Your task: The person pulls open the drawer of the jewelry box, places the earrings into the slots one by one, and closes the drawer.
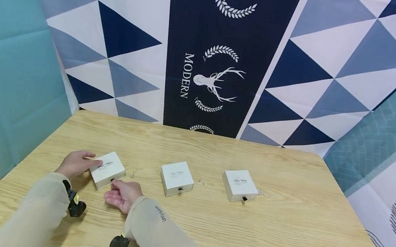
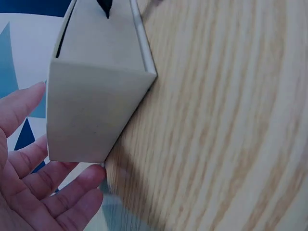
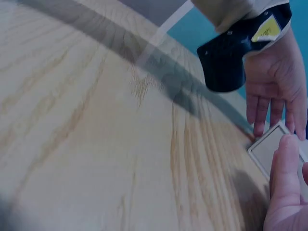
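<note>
A white lidded box with "Best Wishes" lettering sits at the left of the wooden table. My left hand rests on its left side, one digit over the lid's edge. In the left wrist view, the left hand's fingers spread around the far end of the box. A small black pull tab sticks out of its front face. My right hand is at that front face, thumb and forefinger right at the tab, other fingers loosely bent. The right wrist view catches its extended digit in front of the box.
Two similar white boxes, one in the middle and one farther right, stand in a row with black tabs facing me. Small shiny pieces lie beside the boxes, including an earring-like item by the left one. A patterned cloth hangs behind the table.
</note>
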Tool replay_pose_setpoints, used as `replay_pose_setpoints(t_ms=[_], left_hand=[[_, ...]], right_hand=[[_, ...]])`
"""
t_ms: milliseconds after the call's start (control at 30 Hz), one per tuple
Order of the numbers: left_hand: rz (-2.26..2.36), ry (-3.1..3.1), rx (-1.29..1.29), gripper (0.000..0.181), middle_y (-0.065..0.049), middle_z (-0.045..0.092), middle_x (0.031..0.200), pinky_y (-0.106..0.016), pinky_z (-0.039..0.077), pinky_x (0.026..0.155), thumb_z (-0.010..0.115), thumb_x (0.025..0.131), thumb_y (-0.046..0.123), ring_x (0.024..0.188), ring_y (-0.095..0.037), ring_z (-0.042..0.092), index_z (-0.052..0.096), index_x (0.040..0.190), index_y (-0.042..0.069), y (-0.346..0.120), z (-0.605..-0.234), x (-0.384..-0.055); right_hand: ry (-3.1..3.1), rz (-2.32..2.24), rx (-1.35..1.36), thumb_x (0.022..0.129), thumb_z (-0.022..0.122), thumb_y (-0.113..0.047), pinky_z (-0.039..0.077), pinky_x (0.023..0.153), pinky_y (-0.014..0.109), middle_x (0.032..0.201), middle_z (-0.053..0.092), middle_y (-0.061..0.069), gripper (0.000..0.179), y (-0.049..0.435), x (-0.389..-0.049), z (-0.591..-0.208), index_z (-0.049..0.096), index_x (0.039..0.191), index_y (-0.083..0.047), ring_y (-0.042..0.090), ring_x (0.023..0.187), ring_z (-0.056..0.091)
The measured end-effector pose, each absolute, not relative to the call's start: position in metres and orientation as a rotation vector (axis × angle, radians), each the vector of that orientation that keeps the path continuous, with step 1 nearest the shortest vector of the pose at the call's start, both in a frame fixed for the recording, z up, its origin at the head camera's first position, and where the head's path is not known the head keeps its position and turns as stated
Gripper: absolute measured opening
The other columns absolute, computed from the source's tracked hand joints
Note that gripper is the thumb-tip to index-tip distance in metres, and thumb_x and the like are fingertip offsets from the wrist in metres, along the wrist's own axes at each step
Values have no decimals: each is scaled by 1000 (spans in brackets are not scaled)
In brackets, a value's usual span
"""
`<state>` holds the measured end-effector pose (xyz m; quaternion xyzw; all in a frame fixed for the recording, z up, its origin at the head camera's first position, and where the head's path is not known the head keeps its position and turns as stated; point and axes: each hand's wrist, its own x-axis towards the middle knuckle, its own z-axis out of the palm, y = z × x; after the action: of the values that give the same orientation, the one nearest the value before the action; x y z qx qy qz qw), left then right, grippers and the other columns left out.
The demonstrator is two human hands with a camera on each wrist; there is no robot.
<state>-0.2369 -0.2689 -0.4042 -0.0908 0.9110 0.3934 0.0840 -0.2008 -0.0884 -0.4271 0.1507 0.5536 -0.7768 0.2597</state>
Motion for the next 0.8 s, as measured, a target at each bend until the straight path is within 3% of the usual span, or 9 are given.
replay_pose_setpoints(t_ms=[200, 500, 800], left_hand=[[1161, 2752, -285, 68, -38, 45, 129, -55, 38, 95, 65, 90, 37, 116, -50, 44, 45, 130, -15, -265, -404, -235], [1156, 2798, -253, 68, -36, 52, 120, -52, 42, 89, 73, 85, 34, 104, -43, 52, 49, 125, -16, -260, -407, -233], [1203, 2773, -338, 57, -27, 61, 108, -36, 43, 73, 74, 84, 30, 89, -30, 53, 57, 117, -14, -256, -409, -234]], right_hand=[[1542, -2113, 456, 92, 59, -3, 55, 67, 30, 55, 57, 6, 17, -94, -205, -430, 62, 77, 3, 10, 48, 58], [1608, -2134, 474, 88, 58, 2, 56, 65, 31, 53, 54, 6, 12, -101, -203, -429, 61, 76, 5, 9, 43, 54], [1660, -2114, 511, 88, 61, 1, 56, 62, 30, 54, 57, 6, 15, -102, -208, -424, 60, 74, 5, 11, 46, 56]])
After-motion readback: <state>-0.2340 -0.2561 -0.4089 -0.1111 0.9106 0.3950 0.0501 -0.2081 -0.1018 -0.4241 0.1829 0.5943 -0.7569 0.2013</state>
